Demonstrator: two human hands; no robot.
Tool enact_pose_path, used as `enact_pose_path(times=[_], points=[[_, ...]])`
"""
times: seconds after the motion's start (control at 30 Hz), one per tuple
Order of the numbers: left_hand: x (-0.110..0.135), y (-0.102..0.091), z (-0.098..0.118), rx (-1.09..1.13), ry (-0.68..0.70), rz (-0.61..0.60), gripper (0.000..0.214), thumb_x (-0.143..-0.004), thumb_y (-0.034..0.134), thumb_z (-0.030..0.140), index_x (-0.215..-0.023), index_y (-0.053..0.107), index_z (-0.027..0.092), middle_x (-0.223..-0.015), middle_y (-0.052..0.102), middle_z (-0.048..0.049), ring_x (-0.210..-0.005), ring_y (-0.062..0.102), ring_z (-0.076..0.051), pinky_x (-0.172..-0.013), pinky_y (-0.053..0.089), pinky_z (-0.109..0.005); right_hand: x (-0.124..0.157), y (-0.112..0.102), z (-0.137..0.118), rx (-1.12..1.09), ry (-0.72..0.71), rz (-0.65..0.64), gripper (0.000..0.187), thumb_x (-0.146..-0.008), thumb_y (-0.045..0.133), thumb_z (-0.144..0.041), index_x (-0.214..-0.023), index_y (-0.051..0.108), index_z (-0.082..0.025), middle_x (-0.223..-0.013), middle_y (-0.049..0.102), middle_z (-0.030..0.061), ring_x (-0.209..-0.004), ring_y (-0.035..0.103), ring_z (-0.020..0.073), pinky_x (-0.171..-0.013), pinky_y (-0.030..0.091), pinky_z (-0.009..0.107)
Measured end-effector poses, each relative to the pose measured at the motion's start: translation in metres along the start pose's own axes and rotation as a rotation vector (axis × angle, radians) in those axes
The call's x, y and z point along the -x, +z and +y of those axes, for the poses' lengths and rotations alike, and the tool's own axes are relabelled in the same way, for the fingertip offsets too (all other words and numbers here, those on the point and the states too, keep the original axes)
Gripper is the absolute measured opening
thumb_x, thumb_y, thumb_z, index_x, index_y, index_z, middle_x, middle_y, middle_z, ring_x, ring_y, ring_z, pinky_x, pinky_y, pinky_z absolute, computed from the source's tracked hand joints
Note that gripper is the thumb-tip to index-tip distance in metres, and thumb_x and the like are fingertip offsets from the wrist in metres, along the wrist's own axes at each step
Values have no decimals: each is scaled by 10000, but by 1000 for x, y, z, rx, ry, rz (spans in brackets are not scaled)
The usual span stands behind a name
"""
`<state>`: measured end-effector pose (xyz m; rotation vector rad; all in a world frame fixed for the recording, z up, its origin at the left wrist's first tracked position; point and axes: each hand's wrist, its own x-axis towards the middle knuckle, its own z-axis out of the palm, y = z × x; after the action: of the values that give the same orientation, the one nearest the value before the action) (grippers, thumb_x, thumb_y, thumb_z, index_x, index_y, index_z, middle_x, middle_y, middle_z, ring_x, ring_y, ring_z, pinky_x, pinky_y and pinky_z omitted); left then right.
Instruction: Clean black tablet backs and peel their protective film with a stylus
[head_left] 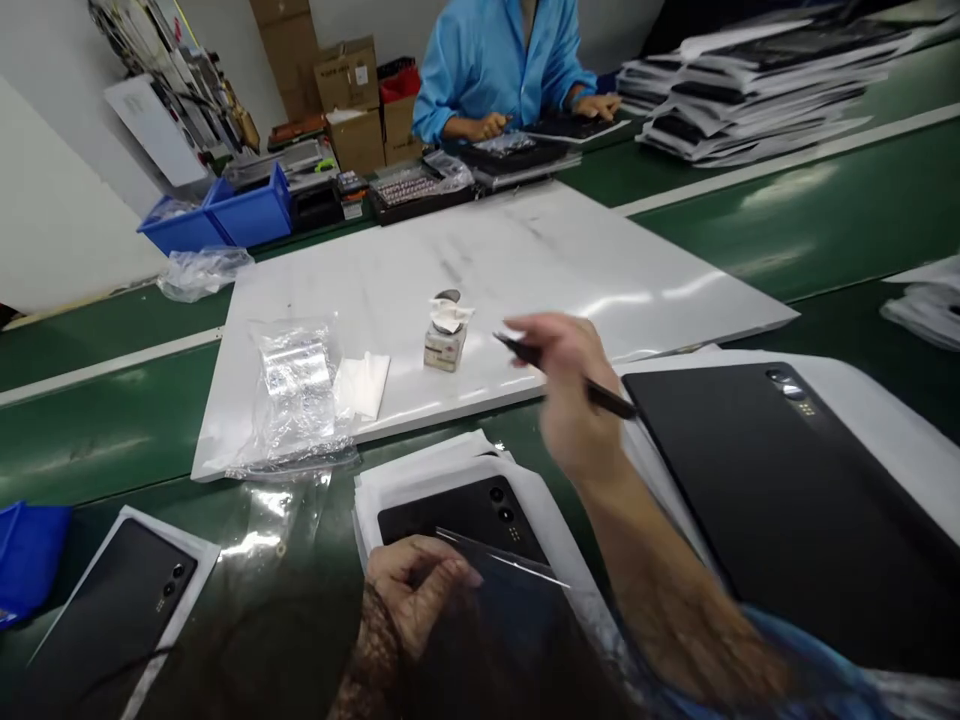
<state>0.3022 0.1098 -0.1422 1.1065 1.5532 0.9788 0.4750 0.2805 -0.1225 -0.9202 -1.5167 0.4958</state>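
Green workbench (825, 225), pale, possibly grey wall (56, 190)

Black panel (448, 506) flat on white sheets (541, 497); clear film (504, 561) partly across it; dark tool (610, 400), likely tweezers, aslant.

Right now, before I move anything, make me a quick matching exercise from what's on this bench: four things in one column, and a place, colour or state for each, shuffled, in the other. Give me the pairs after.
Things
1. Slender dark tool
2. Clear film
3. Small square bottle
4. Co-worker's jacket

Places, colours, states
A. On the white board, with a white wad on top
B. Blue
C. In the right grip
D. Held in the left grip

Pairs: 1-C, 2-D, 3-A, 4-B
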Motion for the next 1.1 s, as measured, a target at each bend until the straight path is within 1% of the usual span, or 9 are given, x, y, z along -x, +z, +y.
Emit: enact_pose_path(times=[0.03, 0.07, 0.17, 0.23, 0.33, 0.5, 0.7, 0.87, 1.1], points=[[1, 1, 1, 21, 3, -6, 219, -705, 620, 430, -614, 730, 263, -469, 713, 22, -367, 651, -177, -368, 506, -213, 17, -16, -10, -123, 63, -40, 541, -1223, 419, -641, -1163, 849, -317, -1113, 779, 99, -939, 788, 278, -888, 714, 487], [1, 1, 1, 37, 7, -24, 207, -708, 624, 417, -622, 730, 262, -494, 726, 22, -385, 664, -174, -374, 508, -205, 33, -32, -18, -199, 138, -118, 520, -1208, 466, -664, -1096, 854, -336, -1022, 779, 77, -857, 786, 264, -802, 716, 449], [2, 1, 4, 40, 20, -65, 145, -709, 652, 362, -641, 740, 269, -567, 755, 28, -462, 694, -166, -435, 524, -188, 69, -73, -31, -249, 336, -367, 329, -1054, 815, -629, -887, 853, -348, -947, 821, 60, -746, 805, 246, -643, 699, 363], [2, 1, 4, 41, 43, -77, 119, -711, 658, 333, -653, 748, 280, -586, 761, 34, -493, 698, -162, -465, 528, -184, 82, -92, -33, -281, 463, -450, 266, -943, 958, -564, -827, 851, -350, -889, 843, 59, -720, 824, 253, -605, 697, 337], [4, 2, 4, 57, 99, -63, 116, -714, 642, 279, -666, 748, 279, -588, 764, 42, -490, 699, -163, -446, 531, -175, 90, -103, -31, -363, 641, -498, 238, -868, 1030, -497, -805, 855, -347, -775, 829, 48, -671, 815, 251, -557, 676, 313], [3, 4, 8, -18, 206, -2, 147, -684, 636, 170, -646, 747, 259, -583, 770, 46, -472, 714, -159, -445, 552, -159, 102, -100, -22, -442, 790, -527, 327, -832, 1041, -512, -771, 825, -276, -820, 823, 63, -628, 759, 212, -552, 654, 311], [3, 3, 11, -93, 279, 3, 160, -701, 633, 174, -659, 738, 286, -593, 774, 74, -488, 726, -145, -474, 566, -153, 112, -98, -22, -430, 772, -542, 322, -866, 1020, -515, -784, 829, -269, -803, 795, 49, -730, 745, 196, -669, 641, 296], [3, 3, 9, -110, 319, 6, 188, -699, 630, 139, -672, 727, 299, -612, 773, 97, -525, 733, -128, -549, 574, -144, 108, -98, -29, -501, 769, -520, 242, -895, 1005, -436, -801, 846, -281, -805, 820, 44, -542, 630, 137, -495, 525, 260], [3, 5, 9, -105, 299, 28, 141, -719, 638, 170, -677, 720, 276, -588, 765, 83, -469, 714, -131, -484, 576, -156, 105, -99, -35, -486, 621, -486, 212, -904, 993, -358, -758, 846, -312, -746, 829, 53, -623, 768, 205, -559, 618, 292]])
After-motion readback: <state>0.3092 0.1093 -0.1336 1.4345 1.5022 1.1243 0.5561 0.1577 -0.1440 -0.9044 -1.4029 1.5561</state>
